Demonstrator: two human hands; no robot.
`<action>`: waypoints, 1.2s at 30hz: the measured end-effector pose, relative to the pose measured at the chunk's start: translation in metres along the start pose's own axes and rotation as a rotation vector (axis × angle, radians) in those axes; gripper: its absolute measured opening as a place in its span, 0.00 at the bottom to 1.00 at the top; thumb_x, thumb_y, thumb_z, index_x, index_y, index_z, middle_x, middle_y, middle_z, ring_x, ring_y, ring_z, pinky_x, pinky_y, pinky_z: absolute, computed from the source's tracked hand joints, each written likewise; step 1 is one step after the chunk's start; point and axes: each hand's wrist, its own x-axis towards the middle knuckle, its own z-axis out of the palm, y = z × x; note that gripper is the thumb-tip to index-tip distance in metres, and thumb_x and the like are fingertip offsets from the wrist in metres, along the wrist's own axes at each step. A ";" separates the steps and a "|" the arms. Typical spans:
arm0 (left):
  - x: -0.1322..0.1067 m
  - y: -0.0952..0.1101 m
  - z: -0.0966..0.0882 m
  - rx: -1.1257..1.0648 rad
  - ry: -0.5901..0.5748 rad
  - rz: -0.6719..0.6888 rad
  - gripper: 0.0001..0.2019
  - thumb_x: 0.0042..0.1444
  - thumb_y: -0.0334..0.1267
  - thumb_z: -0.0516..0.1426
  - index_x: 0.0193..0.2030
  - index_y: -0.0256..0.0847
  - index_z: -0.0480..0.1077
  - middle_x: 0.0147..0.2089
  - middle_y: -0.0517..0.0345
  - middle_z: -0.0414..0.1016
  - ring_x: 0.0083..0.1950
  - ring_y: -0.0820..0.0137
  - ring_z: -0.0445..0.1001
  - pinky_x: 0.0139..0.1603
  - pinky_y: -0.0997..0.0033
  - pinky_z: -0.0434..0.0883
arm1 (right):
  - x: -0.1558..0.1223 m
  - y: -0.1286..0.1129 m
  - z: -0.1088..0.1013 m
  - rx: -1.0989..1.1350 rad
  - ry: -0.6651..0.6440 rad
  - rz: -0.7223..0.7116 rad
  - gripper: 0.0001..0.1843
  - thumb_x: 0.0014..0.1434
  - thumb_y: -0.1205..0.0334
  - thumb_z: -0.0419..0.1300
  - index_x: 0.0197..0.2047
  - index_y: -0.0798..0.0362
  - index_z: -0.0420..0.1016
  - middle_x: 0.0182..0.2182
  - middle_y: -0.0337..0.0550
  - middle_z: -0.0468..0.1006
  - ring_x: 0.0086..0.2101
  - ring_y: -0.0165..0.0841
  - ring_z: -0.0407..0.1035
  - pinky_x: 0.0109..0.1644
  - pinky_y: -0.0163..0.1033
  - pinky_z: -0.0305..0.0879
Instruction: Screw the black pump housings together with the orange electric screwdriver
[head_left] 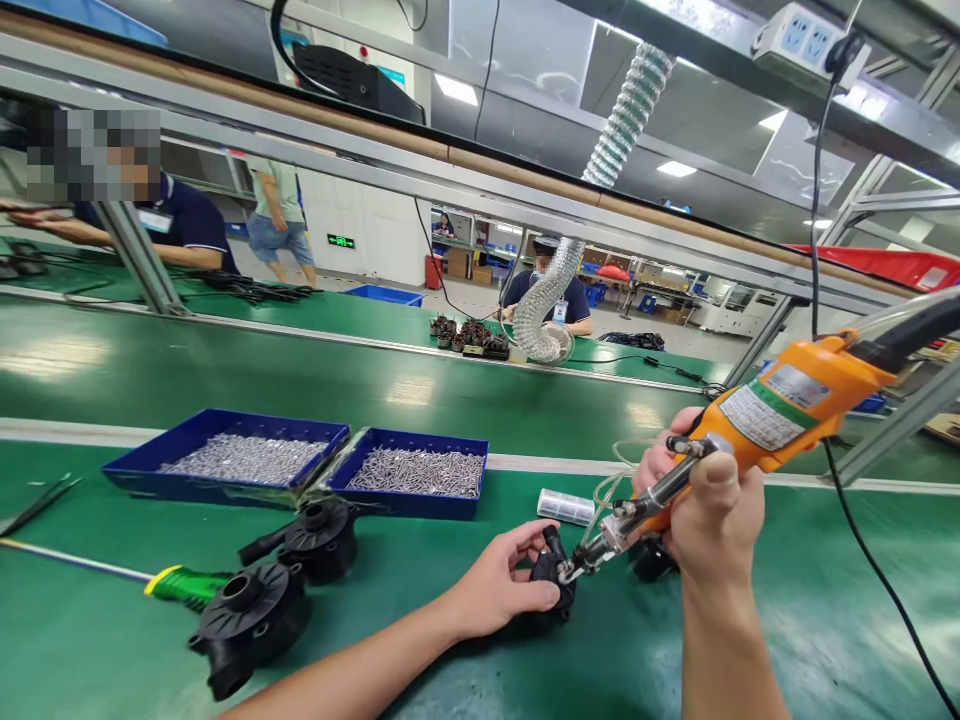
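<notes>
My left hand [504, 580] grips a black plastic pump housing [553, 592] low over the green bench. My right hand [716, 510] is wrapped round an orange power screwdriver [787, 400], tilted down to the left. The metal nose of the screwdriver meets the housing near my left thumb; the screw itself is too small to make out. Two more black pump housings, one nearer [259, 615] and one farther [322, 540], lie to the left. Part of another black piece [651, 558] shows behind my right hand.
Two blue trays, left [225, 455] and right [420, 475], hold small metal screws. A green-handled screwdriver [187, 585] lies at the left. A clear roll [566, 506] sits behind my left hand. A black cable [885, 580] hangs at the right. Co-workers sit across the bench.
</notes>
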 end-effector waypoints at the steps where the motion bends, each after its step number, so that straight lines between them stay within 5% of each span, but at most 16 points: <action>1: 0.000 0.003 0.001 -0.005 -0.012 0.002 0.46 0.41 0.43 0.78 0.68 0.41 0.70 0.58 0.46 0.76 0.58 0.55 0.73 0.54 0.61 0.74 | -0.001 0.003 0.004 -0.004 0.002 0.001 0.38 0.48 0.30 0.76 0.45 0.50 0.69 0.24 0.33 0.67 0.18 0.26 0.59 0.19 0.32 0.59; 9: -0.001 0.009 0.004 -0.034 -0.088 0.086 0.28 0.48 0.38 0.75 0.56 0.40 0.76 0.47 0.56 0.78 0.55 0.59 0.74 0.57 0.63 0.70 | -0.003 0.013 0.024 -0.118 -0.016 -0.048 0.29 0.51 0.41 0.77 0.40 0.54 0.73 0.23 0.36 0.69 0.20 0.26 0.61 0.21 0.32 0.60; 14: -0.001 0.005 0.003 -0.006 -0.055 0.096 0.30 0.48 0.37 0.74 0.59 0.40 0.75 0.47 0.56 0.77 0.56 0.58 0.74 0.58 0.62 0.70 | -0.004 0.009 0.026 -0.196 0.019 -0.079 0.27 0.54 0.42 0.75 0.39 0.55 0.72 0.21 0.34 0.66 0.19 0.24 0.56 0.21 0.32 0.58; 19: -0.005 -0.006 0.005 -0.038 0.010 0.070 0.35 0.43 0.38 0.76 0.58 0.44 0.68 0.53 0.54 0.75 0.53 0.63 0.73 0.49 0.68 0.71 | -0.006 0.009 0.018 -0.135 0.036 -0.022 0.27 0.51 0.44 0.76 0.40 0.54 0.71 0.22 0.34 0.67 0.18 0.25 0.56 0.19 0.32 0.57; 23: -0.005 -0.017 0.006 -0.029 0.099 0.139 0.30 0.44 0.38 0.75 0.46 0.45 0.62 0.48 0.60 0.73 0.45 0.69 0.72 0.46 0.70 0.71 | 0.000 -0.005 -0.011 -0.109 0.109 -0.053 0.31 0.51 0.39 0.76 0.45 0.52 0.72 0.24 0.37 0.69 0.18 0.28 0.59 0.19 0.35 0.58; 28: -0.001 -0.019 0.005 -0.071 0.173 0.181 0.30 0.47 0.44 0.74 0.44 0.46 0.57 0.50 0.58 0.76 0.44 0.68 0.74 0.47 0.67 0.71 | 0.003 -0.044 -0.040 -0.124 0.255 -0.205 0.42 0.45 0.24 0.73 0.45 0.51 0.70 0.24 0.33 0.64 0.19 0.29 0.59 0.21 0.36 0.58; 36: -0.007 -0.002 0.011 0.156 0.254 0.164 0.32 0.34 0.38 0.75 0.51 0.41 0.77 0.48 0.56 0.75 0.48 0.62 0.73 0.52 0.65 0.69 | 0.010 -0.044 -0.034 -0.081 0.203 -0.072 0.48 0.39 0.16 0.70 0.44 0.49 0.70 0.18 0.32 0.62 0.17 0.29 0.53 0.19 0.36 0.55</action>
